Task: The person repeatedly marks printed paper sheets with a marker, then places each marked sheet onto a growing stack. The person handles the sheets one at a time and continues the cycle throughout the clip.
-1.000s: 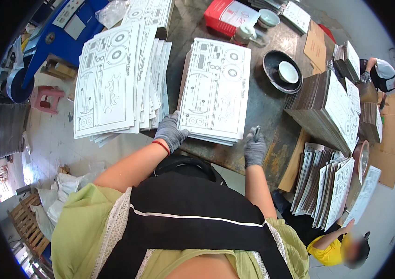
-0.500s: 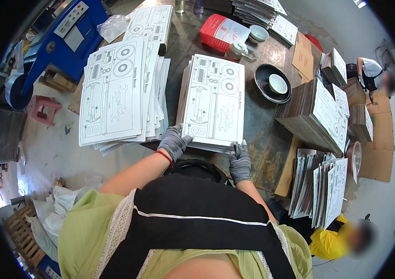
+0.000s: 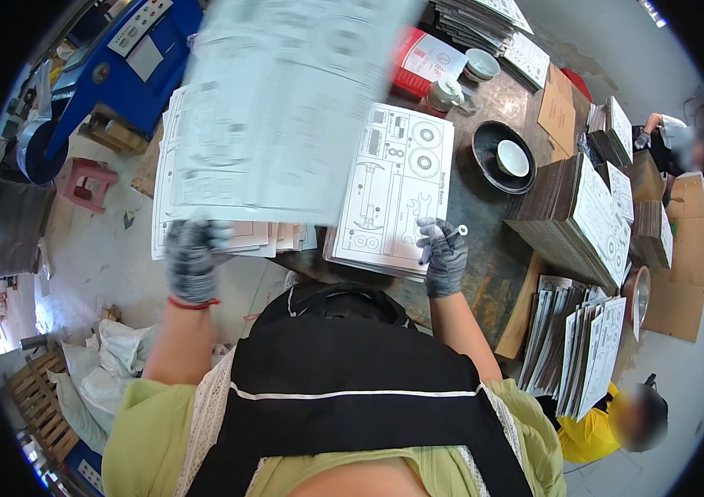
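The left hand, in a grey knitted glove with a red cuff, is closed around the lower edge of a large printed sheet, which it holds lifted and blurred above the left part of the worktop. Under that sheet lies a fanned stack of printed sheets hanging over the worktop's left edge. The right hand, gloved the same way, rests on the near right corner of a second stack of printed sheets at the worktop's near edge, its fingers curled around a small tool with a white tip. Further back on the right sit a dark round tray holding a white bowl, and beside them tall piles of brown card along the right edge. A red box stands toward the far edge.
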The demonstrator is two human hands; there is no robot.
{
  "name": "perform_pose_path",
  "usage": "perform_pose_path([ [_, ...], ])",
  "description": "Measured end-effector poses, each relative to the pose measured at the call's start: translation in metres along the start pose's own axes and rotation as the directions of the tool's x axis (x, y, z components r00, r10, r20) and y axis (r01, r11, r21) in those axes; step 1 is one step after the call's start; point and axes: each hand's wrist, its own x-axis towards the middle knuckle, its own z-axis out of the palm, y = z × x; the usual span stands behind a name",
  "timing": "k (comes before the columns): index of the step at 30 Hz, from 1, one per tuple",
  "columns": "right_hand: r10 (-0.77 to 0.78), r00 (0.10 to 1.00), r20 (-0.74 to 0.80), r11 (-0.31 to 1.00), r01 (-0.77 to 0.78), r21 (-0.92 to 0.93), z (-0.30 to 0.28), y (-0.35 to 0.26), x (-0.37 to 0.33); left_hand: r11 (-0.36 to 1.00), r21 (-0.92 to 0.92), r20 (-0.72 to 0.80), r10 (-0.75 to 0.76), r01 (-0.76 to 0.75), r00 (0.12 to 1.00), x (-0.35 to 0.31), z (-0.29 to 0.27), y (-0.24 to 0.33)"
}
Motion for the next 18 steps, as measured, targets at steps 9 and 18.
perform_pose_path([
  [9,-0.337,0.855,0.395,0.732,0.502,-0.461,-0.008,0.046,0.015,0.928,0.281,-0.294,-0.159,0.244,0.943,-0.01,-0.083,-0.01],
  [18,-0.187,0.941,0.283,0.909,0.057,0.413,0.012,0.032,0.067,-0.003,0.577,0.76,-0.364,-0.817,0.538,0.006,0.137,-0.123],
])
